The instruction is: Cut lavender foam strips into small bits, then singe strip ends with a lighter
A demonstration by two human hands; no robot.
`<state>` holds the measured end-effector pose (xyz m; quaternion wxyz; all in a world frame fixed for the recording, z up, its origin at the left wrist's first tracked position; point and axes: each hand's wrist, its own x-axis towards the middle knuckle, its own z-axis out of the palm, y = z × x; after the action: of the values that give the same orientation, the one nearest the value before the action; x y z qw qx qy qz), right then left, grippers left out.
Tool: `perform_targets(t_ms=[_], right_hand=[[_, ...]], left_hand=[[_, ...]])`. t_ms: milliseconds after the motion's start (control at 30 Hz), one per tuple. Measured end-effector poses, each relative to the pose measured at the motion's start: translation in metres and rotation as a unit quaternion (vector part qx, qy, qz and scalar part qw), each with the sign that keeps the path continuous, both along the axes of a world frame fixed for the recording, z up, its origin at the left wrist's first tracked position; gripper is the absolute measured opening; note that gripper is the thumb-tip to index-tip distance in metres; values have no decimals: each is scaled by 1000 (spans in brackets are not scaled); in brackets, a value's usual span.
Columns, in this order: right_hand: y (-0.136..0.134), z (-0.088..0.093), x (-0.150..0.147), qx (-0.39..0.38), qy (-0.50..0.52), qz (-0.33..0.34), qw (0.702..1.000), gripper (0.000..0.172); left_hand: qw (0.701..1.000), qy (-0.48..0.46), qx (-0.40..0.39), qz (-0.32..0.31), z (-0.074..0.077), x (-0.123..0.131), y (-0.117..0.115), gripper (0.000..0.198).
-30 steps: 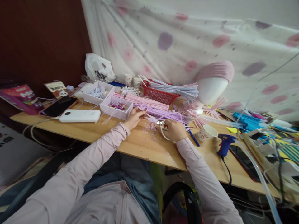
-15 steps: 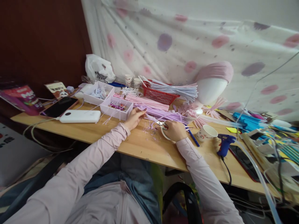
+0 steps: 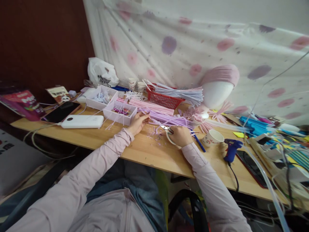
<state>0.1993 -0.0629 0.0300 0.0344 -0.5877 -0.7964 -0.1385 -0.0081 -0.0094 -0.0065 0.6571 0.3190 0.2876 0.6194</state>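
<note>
My right hand (image 3: 181, 135) is closed round the handles of a pair of scissors (image 3: 164, 127), whose blades point left and away from me. Between the blades and my other hand stretches a purple pipe cleaner (image 3: 155, 121); my left hand (image 3: 140, 121) pinches its far end. Purple fuzz clippings (image 3: 155, 133) lie scattered on the wooden table just below. Behind both hands rests a bundle of purple pipe cleaners (image 3: 173, 120), with pink pipe cleaners (image 3: 152, 107) beyond it.
White boxes (image 3: 113, 118) with small parts stand left, near a white power bank (image 3: 82, 121) and a phone (image 3: 62, 111). A red basket (image 3: 164, 100) holds pale pipe cleaners. On the right are a paper cup (image 3: 212, 138), a blue glue gun (image 3: 231, 149) and a marker (image 3: 200, 143).
Both hands stay in nearly the same place, with the scissors still at the pipe cleaner. The whole view has shifted very slightly.
</note>
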Motion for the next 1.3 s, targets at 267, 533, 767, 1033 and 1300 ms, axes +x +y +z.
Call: perform_targets(t_ms=[267, 533, 767, 1033, 1300], right_hand=[[5, -1, 12, 69, 76, 52, 993, 16], [-6, 14, 4, -31, 84, 113, 990, 18], [-8, 29, -20, -73, -54, 48, 995, 24], [-11, 27, -13, -77, -64, 45, 994, 20], [-35, 41, 9, -384, 564, 85, 726, 40]], left_hand=[[992, 35, 27, 121, -8, -1, 9, 26], [988, 44, 57, 135, -7, 1, 9, 23], [989, 37, 51, 132, -8, -1, 13, 16], [992, 24, 47, 112, -4, 0, 8, 19], [995, 16, 34, 88, -4, 0, 6, 22]])
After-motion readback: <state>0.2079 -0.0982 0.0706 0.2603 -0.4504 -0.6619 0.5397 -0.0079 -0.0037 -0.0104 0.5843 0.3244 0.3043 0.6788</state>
